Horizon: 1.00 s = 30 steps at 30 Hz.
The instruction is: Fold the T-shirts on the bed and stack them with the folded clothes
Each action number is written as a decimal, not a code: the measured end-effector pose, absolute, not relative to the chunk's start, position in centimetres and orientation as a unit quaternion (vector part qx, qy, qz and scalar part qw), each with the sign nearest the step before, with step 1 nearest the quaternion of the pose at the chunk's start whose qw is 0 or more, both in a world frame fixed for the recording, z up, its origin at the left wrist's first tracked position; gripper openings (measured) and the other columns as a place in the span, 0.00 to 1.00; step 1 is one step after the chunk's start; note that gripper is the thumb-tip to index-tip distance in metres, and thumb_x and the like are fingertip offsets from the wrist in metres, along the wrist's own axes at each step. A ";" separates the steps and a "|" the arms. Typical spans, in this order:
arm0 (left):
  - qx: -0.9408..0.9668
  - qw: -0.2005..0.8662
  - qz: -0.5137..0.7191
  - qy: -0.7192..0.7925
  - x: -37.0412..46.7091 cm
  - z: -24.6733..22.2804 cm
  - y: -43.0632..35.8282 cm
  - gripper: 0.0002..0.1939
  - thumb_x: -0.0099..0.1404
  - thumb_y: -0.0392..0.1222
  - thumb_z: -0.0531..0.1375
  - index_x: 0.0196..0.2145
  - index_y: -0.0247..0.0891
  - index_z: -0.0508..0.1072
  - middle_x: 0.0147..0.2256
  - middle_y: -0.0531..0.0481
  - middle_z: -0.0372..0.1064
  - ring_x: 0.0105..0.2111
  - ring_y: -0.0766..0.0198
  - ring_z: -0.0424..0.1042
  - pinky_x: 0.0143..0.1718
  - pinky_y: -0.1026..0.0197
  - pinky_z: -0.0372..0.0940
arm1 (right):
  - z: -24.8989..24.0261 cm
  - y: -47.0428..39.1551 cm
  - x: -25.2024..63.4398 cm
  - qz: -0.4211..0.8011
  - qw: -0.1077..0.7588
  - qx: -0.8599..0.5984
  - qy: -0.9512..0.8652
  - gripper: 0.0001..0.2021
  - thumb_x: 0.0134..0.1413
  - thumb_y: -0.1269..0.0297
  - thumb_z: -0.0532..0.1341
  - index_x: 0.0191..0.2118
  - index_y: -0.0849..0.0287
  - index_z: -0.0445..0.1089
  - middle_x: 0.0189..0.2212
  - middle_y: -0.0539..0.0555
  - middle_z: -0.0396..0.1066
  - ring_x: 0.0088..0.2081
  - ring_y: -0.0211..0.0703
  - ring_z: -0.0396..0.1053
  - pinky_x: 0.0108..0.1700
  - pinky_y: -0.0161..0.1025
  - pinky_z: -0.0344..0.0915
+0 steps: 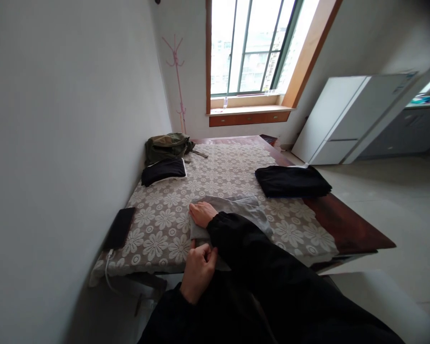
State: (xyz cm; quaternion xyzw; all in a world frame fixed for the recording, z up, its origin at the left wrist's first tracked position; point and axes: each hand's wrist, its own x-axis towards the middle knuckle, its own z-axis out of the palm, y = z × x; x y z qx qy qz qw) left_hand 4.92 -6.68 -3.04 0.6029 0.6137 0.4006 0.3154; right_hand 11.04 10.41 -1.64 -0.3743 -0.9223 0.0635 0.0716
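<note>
A grey cloth garment (241,208) lies partly folded on the patterned tablecloth (165,217), near the table's front edge. My right hand (202,214) lies flat on the garment's left part, fingers pointing left, with its black sleeve crossing over the cloth. Closer to me, my left hand (199,268) is at the garment's near left corner, its fingers curled and pinching the grey cloth. The sleeve of my right arm covers part of the garment.
A black phone (119,228) with a white cable lies at the table's left edge. Folded black clothes (164,171) and a green backpack (167,147) are at the back left. Another folded black garment (292,181) is on the right. A wall borders the left side.
</note>
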 end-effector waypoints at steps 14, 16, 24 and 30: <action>0.559 0.436 0.436 0.555 0.5 -1.8 -1.0 0.28 0.63 0.66 0.56 0.17 0.44 0.57 0.12 0.58 0.49 0.15 0.68 0.50 0.20 0.60 0.48 | -1.9 10.6 11.1 0.051 0.091 -0.377 -0.920 0.13 0.73 0.62 0.52 0.46 0.62 0.72 0.43 0.60 0.80 0.47 0.50 0.75 0.50 0.42 0.63; 0.550 0.485 0.413 0.539 -0.4 -2.0 0.0 0.29 0.62 0.70 0.54 0.17 0.44 0.59 0.11 0.59 0.47 0.13 0.69 0.47 0.18 0.61 0.45 | -2.1 10.8 11.1 0.052 0.091 -0.377 -0.920 0.13 0.73 0.62 0.53 0.44 0.61 0.73 0.41 0.60 0.80 0.46 0.51 0.75 0.49 0.42 0.63; 0.578 0.447 0.393 0.558 -0.2 -2.1 -0.4 0.31 0.65 0.67 0.52 0.15 0.45 0.52 0.14 0.57 0.47 0.16 0.67 0.46 0.21 0.58 0.44 | -2.7 11.0 11.1 0.057 0.104 -0.364 -0.924 0.13 0.72 0.60 0.54 0.43 0.61 0.74 0.39 0.60 0.79 0.44 0.50 0.73 0.49 0.43 0.62; 0.609 0.321 0.414 0.595 1.7 -2.7 -1.1 0.29 0.68 0.58 0.53 0.14 0.44 0.51 0.15 0.55 0.49 0.19 0.64 0.50 0.27 0.55 0.43 | -3.0 11.0 11.3 0.040 0.129 -0.347 -0.928 0.16 0.69 0.56 0.59 0.53 0.62 0.72 0.56 0.66 0.72 0.59 0.57 0.65 0.60 0.50 0.59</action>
